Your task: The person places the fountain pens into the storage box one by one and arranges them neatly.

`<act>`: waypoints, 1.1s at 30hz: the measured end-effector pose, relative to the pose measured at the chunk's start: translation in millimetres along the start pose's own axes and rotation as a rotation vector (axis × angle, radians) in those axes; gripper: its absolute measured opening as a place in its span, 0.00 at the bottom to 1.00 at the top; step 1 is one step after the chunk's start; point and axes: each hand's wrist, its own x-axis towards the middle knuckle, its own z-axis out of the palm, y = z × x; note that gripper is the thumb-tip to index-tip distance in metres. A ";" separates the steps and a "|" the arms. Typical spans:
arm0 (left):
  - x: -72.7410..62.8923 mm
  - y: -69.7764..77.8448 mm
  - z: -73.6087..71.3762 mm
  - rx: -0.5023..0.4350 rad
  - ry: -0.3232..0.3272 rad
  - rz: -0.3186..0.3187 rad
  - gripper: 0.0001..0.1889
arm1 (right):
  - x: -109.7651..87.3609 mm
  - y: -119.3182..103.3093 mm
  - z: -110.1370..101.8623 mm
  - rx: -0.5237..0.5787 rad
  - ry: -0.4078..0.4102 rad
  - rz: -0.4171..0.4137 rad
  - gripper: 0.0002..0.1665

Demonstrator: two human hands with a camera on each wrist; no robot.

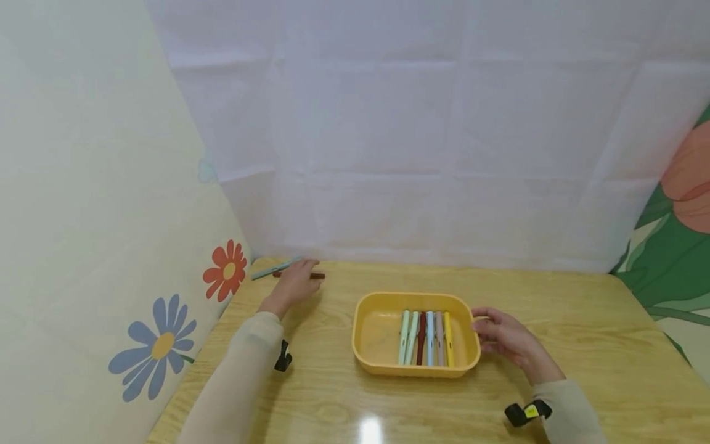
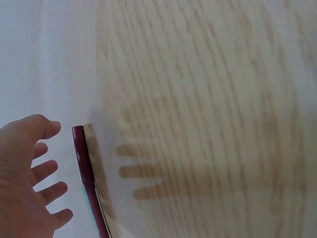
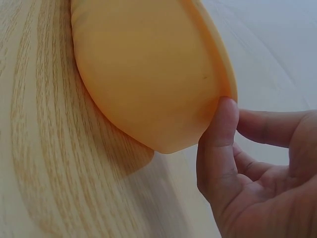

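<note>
In the head view my left hand (image 1: 296, 282) is over two pens at the table's far left corner, a light green pen (image 1: 269, 272) and a dark red pen (image 1: 318, 275). Its fingers are spread apart in the left wrist view, beside the dark red pen (image 2: 85, 161), with nothing between them. My right hand (image 1: 507, 338) is at the right end of a yellow tray (image 1: 377, 369). There, in the right wrist view, thumb and finger pinch the tray's rim (image 3: 229, 74). Several pens (image 1: 421, 338) lie side by side in the tray's right half: light green, dark red, light blue, mauve and yellow.
The tray stands on a wood-grain table (image 1: 333, 401). A white cloth (image 1: 377, 154) hangs along the table's back edge. Flower-printed panels rise at the left (image 1: 111, 216) and the right (image 1: 682, 246).
</note>
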 end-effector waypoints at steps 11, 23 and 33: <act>-3.9 -10.5 9.1 0.003 -0.048 -0.051 0.29 | 0.3 1.5 -1.0 0.004 -0.013 -0.018 0.33; -5.1 -20.4 15.8 0.032 -0.027 -0.095 0.29 | 3.1 3.3 -0.5 0.007 -0.024 -0.028 0.32; -3.3 -20.0 15.9 0.034 -0.044 -0.122 0.27 | 1.9 2.2 -1.1 -0.008 -0.015 -0.030 0.33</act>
